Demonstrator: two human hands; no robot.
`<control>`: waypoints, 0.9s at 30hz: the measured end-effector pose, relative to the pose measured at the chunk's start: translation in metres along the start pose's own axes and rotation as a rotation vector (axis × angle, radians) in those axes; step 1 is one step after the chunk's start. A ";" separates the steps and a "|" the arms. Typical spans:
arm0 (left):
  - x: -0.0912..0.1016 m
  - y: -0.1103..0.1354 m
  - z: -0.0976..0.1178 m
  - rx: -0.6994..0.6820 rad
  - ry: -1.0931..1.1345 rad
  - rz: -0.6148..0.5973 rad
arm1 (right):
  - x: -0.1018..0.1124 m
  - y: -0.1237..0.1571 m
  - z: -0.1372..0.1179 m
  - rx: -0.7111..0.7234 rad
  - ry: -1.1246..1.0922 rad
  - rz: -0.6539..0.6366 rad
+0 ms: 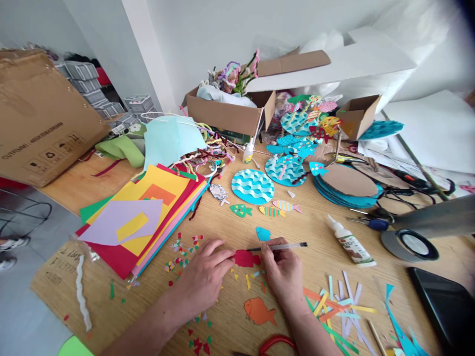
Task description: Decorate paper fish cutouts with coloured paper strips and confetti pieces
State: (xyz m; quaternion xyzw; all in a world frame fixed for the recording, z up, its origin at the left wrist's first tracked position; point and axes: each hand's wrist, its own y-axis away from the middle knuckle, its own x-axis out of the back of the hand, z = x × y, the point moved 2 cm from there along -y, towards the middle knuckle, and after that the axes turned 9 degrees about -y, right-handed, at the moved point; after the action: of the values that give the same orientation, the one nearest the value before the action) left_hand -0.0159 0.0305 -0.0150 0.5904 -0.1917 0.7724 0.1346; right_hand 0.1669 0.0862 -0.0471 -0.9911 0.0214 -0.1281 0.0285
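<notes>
Red paper cutout (245,258), apparently undecorated, touches the left hand (206,274), fingers extended; the right hand (284,269), fingers grasping a clear-and-black pen (291,245). Farther, multicoloured striped paper fish (272,211) look finished.

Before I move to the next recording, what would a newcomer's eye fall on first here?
Probably the lower middle, where the right hand holds a pen over a red paper shape and the left hand touches its left edge. Next, likely, the bright pile of coloured sheets at left, then the blue disc with pale waves beyond the hands.
</notes>
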 end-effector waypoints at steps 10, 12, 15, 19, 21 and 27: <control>0.002 -0.001 0.001 -0.001 0.017 -0.007 | 0.001 0.000 0.000 0.023 -0.017 0.045; 0.002 -0.001 0.001 0.003 0.020 -0.015 | 0.000 0.000 0.000 0.018 -0.014 0.033; 0.002 -0.001 0.001 0.004 0.026 -0.024 | 0.000 0.000 0.000 0.011 -0.014 0.025; 0.002 -0.001 0.001 0.005 0.027 -0.024 | 0.001 0.000 0.000 0.016 -0.014 0.055; 0.002 -0.001 0.001 0.004 0.021 -0.022 | 0.002 0.000 0.000 0.020 -0.018 0.072; 0.001 -0.001 0.000 -0.001 0.008 -0.018 | 0.003 0.000 0.002 0.024 -0.029 0.065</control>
State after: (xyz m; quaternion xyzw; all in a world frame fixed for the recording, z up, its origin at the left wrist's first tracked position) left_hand -0.0154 0.0315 -0.0140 0.5888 -0.1863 0.7735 0.1426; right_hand 0.1700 0.0864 -0.0479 -0.9912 0.0518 -0.1131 0.0447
